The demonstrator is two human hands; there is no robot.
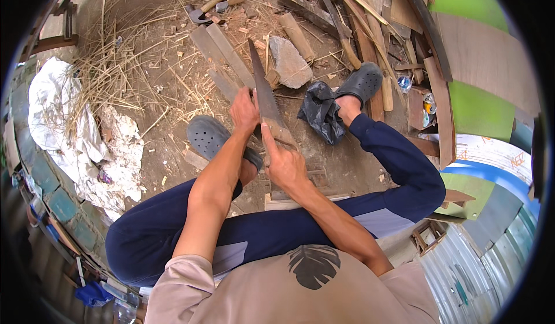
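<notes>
Saw, tip apart from stone

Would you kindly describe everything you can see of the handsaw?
The handsaw has a long, dark, metal-looking blade with a lighter, tan-brown stretch near its wide end. It tapers to a narrow tip that points forward and slightly left. The right hand grips the near end, index finger extended, largely hiding the handle. The left hand is close beside the blade's left edge; whether they touch is unclear.
</notes>
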